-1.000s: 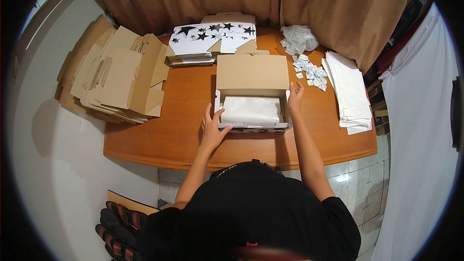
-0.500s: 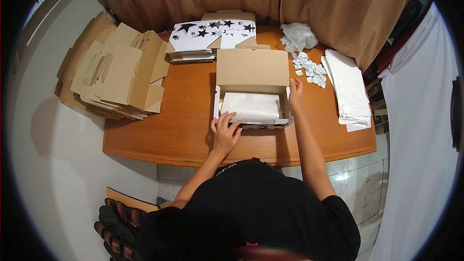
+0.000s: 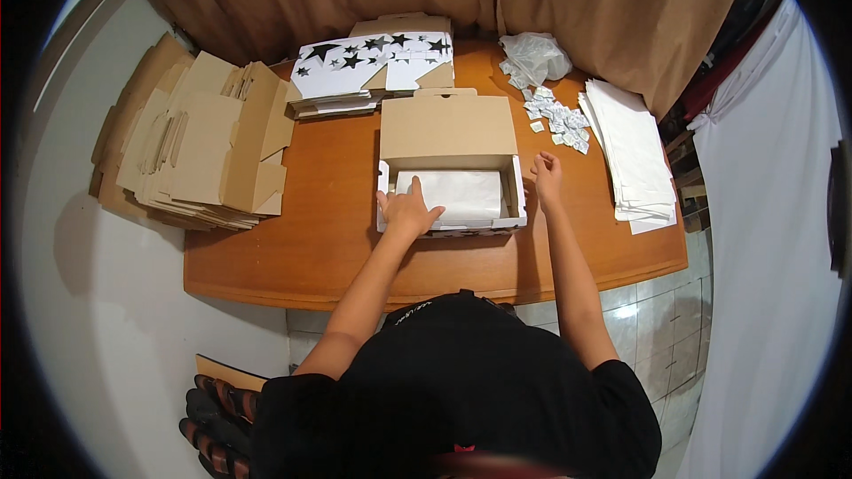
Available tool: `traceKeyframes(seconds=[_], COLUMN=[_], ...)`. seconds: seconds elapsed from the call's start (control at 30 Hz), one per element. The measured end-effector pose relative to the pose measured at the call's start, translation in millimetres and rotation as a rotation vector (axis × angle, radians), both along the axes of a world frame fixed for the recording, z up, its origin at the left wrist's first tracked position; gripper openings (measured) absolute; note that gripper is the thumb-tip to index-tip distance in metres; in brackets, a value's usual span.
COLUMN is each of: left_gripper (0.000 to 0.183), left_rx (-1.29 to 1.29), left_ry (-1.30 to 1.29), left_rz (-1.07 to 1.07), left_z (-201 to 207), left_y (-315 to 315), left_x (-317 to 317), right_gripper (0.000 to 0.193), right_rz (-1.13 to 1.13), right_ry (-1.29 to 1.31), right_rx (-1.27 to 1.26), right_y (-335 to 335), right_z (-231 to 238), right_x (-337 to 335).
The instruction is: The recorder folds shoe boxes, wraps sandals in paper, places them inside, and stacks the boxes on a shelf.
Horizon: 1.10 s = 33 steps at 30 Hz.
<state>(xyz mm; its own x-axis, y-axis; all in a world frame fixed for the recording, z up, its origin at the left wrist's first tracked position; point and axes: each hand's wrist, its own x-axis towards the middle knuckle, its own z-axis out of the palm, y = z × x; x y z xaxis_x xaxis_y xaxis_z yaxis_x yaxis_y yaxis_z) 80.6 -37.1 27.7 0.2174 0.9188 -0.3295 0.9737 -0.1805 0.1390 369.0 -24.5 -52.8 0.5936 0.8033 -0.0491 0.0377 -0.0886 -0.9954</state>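
An open cardboard box (image 3: 448, 133), brown inside with a white star-printed outside, stands on the table with its lid raised at the back. White paper (image 3: 466, 195) lies inside it. My left hand (image 3: 408, 213) is over the box's front left part, fingers spread, its index finger stretched across the paper. Just off the box's right side is my right hand (image 3: 548, 179), loosely bent, with a gap between thumb and fingers and nothing visible in it. Beyond that hand lie several small white sachets (image 3: 557, 117), spread in a loose heap.
Flattened brown cartons (image 3: 200, 142) are stacked at the left. Behind the box sits a pile of star-printed cartons (image 3: 342, 75). A clear plastic bag (image 3: 539, 58) rests by the sachets, and a stack of white paper sheets (image 3: 632, 155) lies on the wooden table's (image 3: 328, 213) right side.
My right hand has come away from the box's right edge. My left hand has moved from the front rim farther in over the paper. The whole view has shifted slightly.
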Motion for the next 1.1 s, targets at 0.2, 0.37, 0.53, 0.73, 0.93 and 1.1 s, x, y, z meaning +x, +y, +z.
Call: traceKeyframes(seconds=[0.2, 0.37, 0.53, 0.73, 0.93, 1.1], left_gripper=[0.096, 0.095, 0.08, 0.068, 0.046, 0.043], left_rx=[-0.184, -0.026, 0.036, -0.222, -0.37, -0.333], left_ry=[0.057, 0.054, -0.328, -1.169, -1.485, -1.532], left_rz=[0.038, 0.098, 0.326, 0.608, 0.748, 0.863], left_z=[-1, -5, 12, 2, 0, 2], left_y=[6, 7, 13, 48, 63, 66], left_x=[8, 18, 7, -10, -16, -10], right_gripper=[0.034, 0.037, 0.047, 0.053, 0.028, 0.023], right_rz=[-0.042, 0.004, 0.192, 0.266, 0.417, 0.298], right_ry=[0.11, -0.11, -0.638, -1.009, -1.327, -1.289], right_rx=[-0.102, -0.073, -0.214, -0.179, -0.369, -0.19], right_y=[8, 42, 80, 99, 80, 45], right_z=[-5, -54, -39, -46, -42, -43], right_x=[29, 75, 65, 65, 53, 49])
